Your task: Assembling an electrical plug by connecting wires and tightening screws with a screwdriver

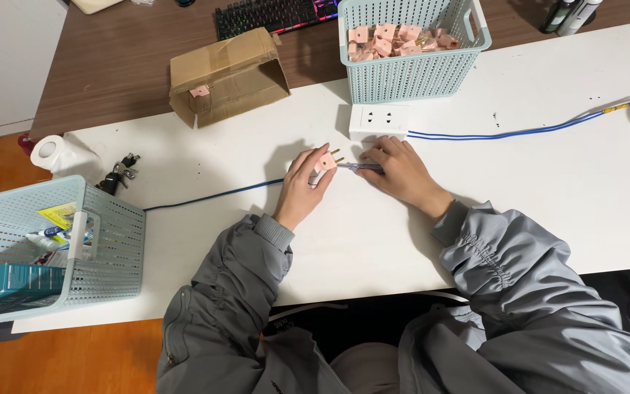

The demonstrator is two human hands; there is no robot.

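1. Pink plug (324, 162) sits on the white desk (548, 190), just in front of the white socket block (378, 121), its brass prongs pointing toward that block.
2. Left hand (302, 188) has its grip closed on the pink plug, fingers pinching its body.
3. Right hand (402, 174) lies just in front of the socket block, its grip closed on a slim screwdriver (359, 167) whose tip meets the plug.
4. Blue cable (534, 130) runs from the socket block's right side across the desk.
5. Behind the socket block stands a pale green basket (410, 73) filled with more pink plugs.
6. Left of the block lies an open cardboard box (227, 73).
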